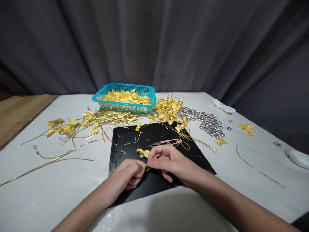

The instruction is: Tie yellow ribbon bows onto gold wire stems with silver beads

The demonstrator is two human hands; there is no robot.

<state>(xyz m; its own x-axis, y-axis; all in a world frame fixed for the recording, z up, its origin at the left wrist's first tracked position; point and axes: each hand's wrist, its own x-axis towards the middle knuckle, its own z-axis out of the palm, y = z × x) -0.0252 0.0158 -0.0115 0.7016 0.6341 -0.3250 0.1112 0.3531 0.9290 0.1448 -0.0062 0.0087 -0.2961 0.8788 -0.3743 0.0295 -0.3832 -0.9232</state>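
Over the black mat [154, 190], my left hand [132, 172] and my right hand [169, 161] meet with fingers closed on a short gold cord [145, 166]. The cord's ends show between the fingertips; the rest is hidden by the hands. Just beyond them lies a yellow ribbon bow [144, 152] with a small silver bell [141, 156] beside it; whether the cord joins them I cannot tell. Pink thread snips [170, 141] rest on the mat past my right hand, among bits of cut cord.
A turquoise basket [125, 108] full of yellow bows stands at the back. Before it lies a bundle of gold cords [116, 116]. Finished-looking bow pieces [169, 108] are heaped beside it, and silver bells [210, 124] spread rightward. A white dish [295, 158] sits at the right edge.
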